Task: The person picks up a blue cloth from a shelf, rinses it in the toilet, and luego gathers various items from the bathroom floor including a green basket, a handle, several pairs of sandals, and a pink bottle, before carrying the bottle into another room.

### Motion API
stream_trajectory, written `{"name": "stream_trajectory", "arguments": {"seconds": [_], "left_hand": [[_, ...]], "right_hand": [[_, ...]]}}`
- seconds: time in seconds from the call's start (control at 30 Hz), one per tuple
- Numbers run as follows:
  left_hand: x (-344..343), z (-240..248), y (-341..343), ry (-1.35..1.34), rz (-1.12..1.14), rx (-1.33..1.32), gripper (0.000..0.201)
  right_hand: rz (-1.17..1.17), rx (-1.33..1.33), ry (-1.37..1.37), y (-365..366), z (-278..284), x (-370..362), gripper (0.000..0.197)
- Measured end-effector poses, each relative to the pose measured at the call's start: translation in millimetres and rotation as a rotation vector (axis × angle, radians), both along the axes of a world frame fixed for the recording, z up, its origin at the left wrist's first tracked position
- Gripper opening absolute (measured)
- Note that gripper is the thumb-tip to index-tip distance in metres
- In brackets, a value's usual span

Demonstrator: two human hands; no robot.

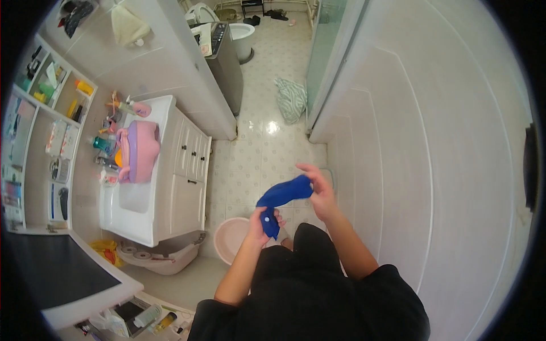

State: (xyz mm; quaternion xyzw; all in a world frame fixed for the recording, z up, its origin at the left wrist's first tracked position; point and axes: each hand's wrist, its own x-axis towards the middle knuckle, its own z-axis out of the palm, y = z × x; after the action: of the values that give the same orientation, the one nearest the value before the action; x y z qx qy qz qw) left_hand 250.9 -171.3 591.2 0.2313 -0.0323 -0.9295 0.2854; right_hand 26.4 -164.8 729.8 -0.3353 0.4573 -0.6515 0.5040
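Observation:
A bright blue piece of cloth (284, 192), long and narrow like a sock, stretches between my two hands in front of my body. My left hand (259, 228) is closed around its lower end, where a small white spot shows and a short tip hangs below the fingers. At the upper right end my right hand (322, 199) grips the cloth, the index finger reaching out past its edge. A pale pink basin (223, 238) stands on the floor just left of my left hand, partly covered by that forearm.
On the left is a white vanity cabinet (180, 199) with a pink and purple container (147, 150) on its basin top. A pink tub (165, 258) sits beneath. Farther ahead are a washing machine (224, 71), a toilet (243, 35) and a striped cloth (291, 101) on the floor. A tiled wall (392, 148) runs along the right.

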Motion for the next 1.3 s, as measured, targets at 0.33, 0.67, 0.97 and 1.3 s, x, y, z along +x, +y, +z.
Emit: {"name": "stream_trajectory", "arguments": {"seconds": [0.33,0.67,0.97,1.3], "left_hand": [[-117.5,59.5,-192.2,-0.129,0.15,0.048,0.062],[-163.7,23.3,-372.5,-0.362,0.271,0.209,0.016],[-181.1,-32.4,-515.8,-0.483,0.355,0.287,0.017],[-200.2,-169.8,-635.1,-0.621,0.238,0.32,0.065]], "right_hand": [[0.159,-0.214,1.228,-115.8,-47.8,-36.7,0.026],[0.094,0.176,0.652,-290.4,-152.6,-142.0,0.045],[-0.06,0.906,0.234,-424.9,-374.4,-244.2,0.033],[-0.171,1.125,0.746,-509.6,-610.5,-296.7,0.037]]}}
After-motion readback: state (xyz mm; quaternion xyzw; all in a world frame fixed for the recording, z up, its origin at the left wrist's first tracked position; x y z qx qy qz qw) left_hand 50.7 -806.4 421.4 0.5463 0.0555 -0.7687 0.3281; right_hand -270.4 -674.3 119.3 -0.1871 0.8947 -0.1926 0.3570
